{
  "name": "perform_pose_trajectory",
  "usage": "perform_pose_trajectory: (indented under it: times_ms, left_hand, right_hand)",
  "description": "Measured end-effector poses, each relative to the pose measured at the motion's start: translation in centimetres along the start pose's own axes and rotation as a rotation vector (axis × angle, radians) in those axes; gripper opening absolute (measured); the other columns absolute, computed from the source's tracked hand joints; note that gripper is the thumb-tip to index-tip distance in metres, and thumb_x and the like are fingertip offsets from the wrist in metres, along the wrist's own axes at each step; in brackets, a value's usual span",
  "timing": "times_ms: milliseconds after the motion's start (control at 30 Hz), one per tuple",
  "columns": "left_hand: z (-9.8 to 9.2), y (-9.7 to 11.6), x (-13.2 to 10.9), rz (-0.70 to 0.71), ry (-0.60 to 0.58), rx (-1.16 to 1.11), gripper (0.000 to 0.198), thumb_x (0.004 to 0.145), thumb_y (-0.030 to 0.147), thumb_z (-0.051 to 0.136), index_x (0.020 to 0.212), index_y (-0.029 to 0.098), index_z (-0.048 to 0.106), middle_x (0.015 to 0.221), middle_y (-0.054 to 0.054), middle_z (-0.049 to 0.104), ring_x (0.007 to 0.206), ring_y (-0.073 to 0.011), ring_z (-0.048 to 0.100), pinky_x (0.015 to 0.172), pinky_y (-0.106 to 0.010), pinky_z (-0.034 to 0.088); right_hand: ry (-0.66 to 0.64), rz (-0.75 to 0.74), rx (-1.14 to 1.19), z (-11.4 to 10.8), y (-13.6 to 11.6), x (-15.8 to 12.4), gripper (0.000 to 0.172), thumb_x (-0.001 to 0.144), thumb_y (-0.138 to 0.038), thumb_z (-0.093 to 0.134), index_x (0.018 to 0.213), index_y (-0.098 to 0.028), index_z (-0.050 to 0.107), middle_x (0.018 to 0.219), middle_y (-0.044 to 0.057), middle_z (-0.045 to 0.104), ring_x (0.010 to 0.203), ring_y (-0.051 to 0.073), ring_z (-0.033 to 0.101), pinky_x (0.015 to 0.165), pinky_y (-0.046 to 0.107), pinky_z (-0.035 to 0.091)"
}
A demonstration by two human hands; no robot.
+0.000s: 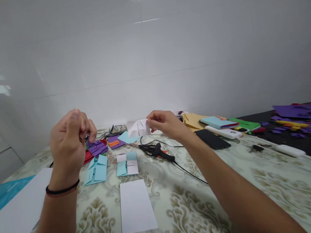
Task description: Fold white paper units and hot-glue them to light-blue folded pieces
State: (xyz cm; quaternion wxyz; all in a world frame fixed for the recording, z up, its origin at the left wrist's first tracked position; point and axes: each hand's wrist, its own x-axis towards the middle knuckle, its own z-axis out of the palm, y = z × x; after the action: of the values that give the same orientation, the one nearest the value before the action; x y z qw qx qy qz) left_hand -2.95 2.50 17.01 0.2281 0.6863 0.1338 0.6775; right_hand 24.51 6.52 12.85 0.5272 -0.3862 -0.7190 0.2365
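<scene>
My right hand [166, 123] pinches the edge of a small creased white paper [138, 128], held up above the far part of the table. My left hand [72, 136], raised on the other side, is closed. A small dark, shiny bit shows by its fingers, but what they hold is hidden. Below lie a folded light-blue paper piece [97, 169] and a folded blue-and-white paper piece [126, 164]. Nearest to me, a blank white paper rectangle [136, 207] lies flat on the patterned tablecloth [187, 209].
A black glue gun [160, 153] with its cord lies right of centre. At right are a black phone [213, 139], yellow envelopes [195, 120], a green packet [246, 123] and purple scraps [307, 117]. A large white sheet [21, 214] lies at left.
</scene>
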Motion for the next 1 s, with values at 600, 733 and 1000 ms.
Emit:
perform_pose_trajectory:
  times_ms: [600,733,1000]
  left_hand:
    - [-1.6,-3.2,0.3,-0.284,-0.197,0.442,0.004,0.079,0.019,0.077,0.079,0.022,0.078,0.078,0.000,0.075,0.069,-0.0126,0.069,0.067,-0.022,0.056]
    - [-1.4,-3.1,0.3,-0.385,-0.173,0.466,0.021,0.087,0.034,0.073,0.074,0.019,0.077,0.060,0.000,0.067,0.048,-0.0111,0.058,0.050,-0.022,0.049]
    - [0.2,-2.7,-0.3,-0.320,-0.386,0.272,0.045,0.093,0.052,0.070,0.123,0.020,0.074,0.114,-0.013,0.079,0.103,-0.0243,0.074,0.087,-0.032,0.061]
  right_hand:
    - [-0.041,-0.054,0.051,0.3,-2.0,-1.4,0.023,0.093,-0.044,0.067,0.089,-0.021,0.062,0.056,-0.009,0.042,0.040,0.007,0.040,0.039,0.022,0.031]
    - [-0.040,-0.066,0.064,0.3,-2.0,-1.5,0.023,0.095,-0.045,0.065,0.092,-0.022,0.062,0.053,-0.010,0.037,0.042,0.007,0.030,0.040,0.023,0.026]
    - [0.017,-0.108,0.005,0.4,-1.8,-1.5,0.024,0.095,-0.047,0.064,0.093,-0.023,0.062,0.056,-0.009,0.034,0.049,0.010,0.028,0.048,0.026,0.023]
